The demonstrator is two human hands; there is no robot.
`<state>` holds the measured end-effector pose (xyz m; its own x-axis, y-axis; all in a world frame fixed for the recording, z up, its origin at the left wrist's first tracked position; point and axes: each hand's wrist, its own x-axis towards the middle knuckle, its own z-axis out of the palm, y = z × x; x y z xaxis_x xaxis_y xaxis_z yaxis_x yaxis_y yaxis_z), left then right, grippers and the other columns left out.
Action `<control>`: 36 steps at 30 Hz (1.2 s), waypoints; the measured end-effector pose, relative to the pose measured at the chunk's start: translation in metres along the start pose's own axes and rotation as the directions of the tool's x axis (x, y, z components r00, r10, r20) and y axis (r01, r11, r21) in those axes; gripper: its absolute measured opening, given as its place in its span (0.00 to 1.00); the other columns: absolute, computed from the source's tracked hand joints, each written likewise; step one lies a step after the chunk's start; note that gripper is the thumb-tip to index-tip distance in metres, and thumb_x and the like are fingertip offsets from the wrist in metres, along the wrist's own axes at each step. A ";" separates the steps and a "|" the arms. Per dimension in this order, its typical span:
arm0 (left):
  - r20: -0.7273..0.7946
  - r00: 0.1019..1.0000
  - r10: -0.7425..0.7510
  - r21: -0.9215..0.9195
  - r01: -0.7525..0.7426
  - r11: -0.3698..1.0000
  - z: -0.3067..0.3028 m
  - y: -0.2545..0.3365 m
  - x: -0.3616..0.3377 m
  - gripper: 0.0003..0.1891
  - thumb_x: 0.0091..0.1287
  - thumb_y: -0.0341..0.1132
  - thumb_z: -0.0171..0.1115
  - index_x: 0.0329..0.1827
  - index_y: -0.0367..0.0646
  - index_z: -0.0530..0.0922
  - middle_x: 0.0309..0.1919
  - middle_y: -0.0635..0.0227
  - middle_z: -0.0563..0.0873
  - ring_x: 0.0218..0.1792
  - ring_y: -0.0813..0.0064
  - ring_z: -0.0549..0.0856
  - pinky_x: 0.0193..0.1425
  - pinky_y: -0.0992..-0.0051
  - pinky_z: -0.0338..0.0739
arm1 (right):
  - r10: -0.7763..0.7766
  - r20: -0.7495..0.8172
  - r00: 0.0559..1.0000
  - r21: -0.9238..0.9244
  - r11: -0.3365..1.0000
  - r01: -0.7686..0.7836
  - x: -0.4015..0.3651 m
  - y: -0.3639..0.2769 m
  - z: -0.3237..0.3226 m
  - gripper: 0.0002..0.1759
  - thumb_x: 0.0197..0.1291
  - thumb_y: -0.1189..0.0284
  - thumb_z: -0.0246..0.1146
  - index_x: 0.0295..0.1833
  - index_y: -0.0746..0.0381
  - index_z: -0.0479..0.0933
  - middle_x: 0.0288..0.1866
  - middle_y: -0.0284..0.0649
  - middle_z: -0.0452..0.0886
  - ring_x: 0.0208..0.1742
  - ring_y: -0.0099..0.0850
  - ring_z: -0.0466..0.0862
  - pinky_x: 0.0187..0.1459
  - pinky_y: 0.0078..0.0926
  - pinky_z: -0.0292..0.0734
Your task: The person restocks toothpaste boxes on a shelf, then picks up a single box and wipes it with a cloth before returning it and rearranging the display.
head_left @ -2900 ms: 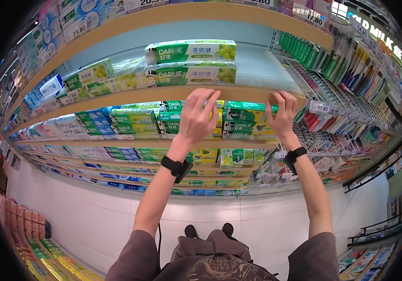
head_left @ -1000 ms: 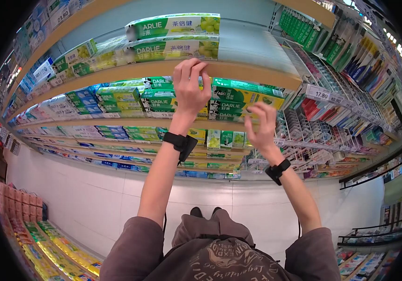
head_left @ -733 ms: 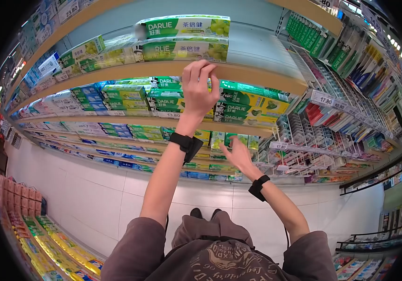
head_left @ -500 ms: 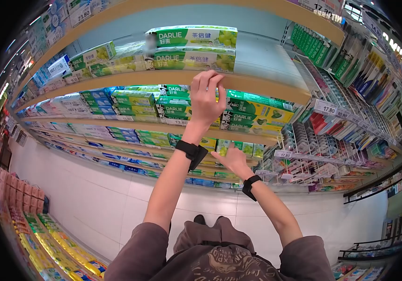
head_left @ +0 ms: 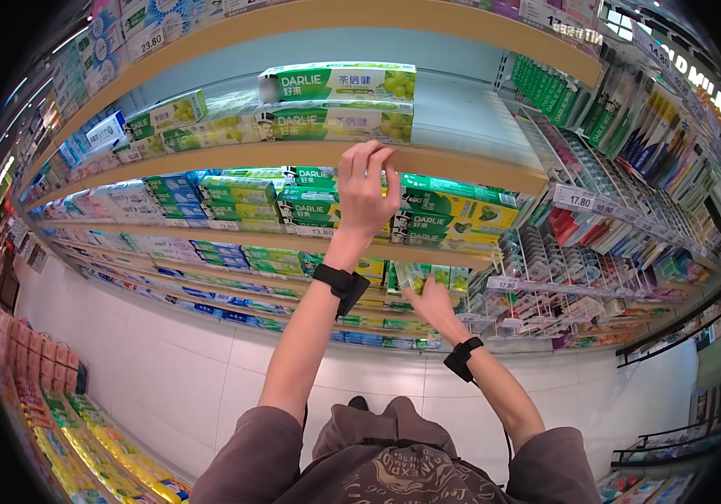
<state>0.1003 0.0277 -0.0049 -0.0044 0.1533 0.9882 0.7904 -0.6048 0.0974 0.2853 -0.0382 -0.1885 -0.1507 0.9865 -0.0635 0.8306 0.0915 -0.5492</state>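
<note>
My left hand is raised to the wooden front edge of a shelf, its fingers bent over the board. Above it, two stacked green-and-white Darlie toothpaste boxes with grape pictures lie on that shelf. Lower and to the right, my right hand has its thumb and fingers on the end of a toothpaste box with a grape picture. Part of that box is behind the fingers. Green-and-yellow toothpaste boxes are stacked between the two hands' levels.
Toothbrush packs hang on racks at the right, behind price-tag rails. More shelves of boxes run left. Pale tiled floor lies below, and a display of yellow and green packs stands at the lower left.
My right hand has shifted slightly right and down, and its fingers have closed in on the toothpaste box. My left hand stays at the shelf edge. The view has tilted slightly.
</note>
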 end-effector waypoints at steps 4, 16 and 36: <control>0.001 1.000 -0.003 -0.001 0.003 1.000 -0.001 0.000 0.001 0.15 0.60 0.22 0.65 0.51 0.38 0.82 0.51 0.59 0.82 0.55 0.54 0.79 0.60 0.59 0.75 | 0.085 0.089 0.992 0.465 0.878 -0.117 -0.015 0.017 0.000 0.41 0.64 0.52 0.65 0.60 0.84 0.70 0.37 0.61 0.87 0.31 0.45 0.91 0.39 0.36 0.86; 0.194 0.980 -0.045 -0.065 0.058 0.996 -0.050 0.018 -0.074 0.20 0.63 0.23 0.65 0.59 0.37 0.79 0.56 0.56 0.80 0.59 0.53 0.79 0.63 0.59 0.75 | 0.026 0.337 0.941 0.807 0.506 -0.303 -0.070 0.055 -0.015 0.25 0.73 0.61 0.62 0.60 0.73 0.69 0.47 0.50 0.83 0.40 0.37 0.91 0.45 0.29 0.89; 0.803 0.064 -0.592 -0.080 0.997 -0.002 -0.084 0.032 -0.174 0.28 0.76 0.57 0.61 0.57 0.36 0.80 0.25 0.76 0.74 0.23 0.87 0.77 0.25 0.78 0.74 | -0.191 0.515 0.836 0.806 0.440 -0.396 -0.080 0.066 -0.116 0.34 0.76 0.47 0.52 0.57 0.71 0.77 0.34 0.49 0.86 0.26 0.34 0.87 0.35 0.31 0.85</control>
<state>0.0750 -0.0840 -0.1635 0.0236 0.9957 -0.0900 -0.0551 0.0912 0.9943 0.4144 -0.0953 -0.1232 -0.5605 0.7371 -0.3774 -0.0067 -0.4598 -0.8880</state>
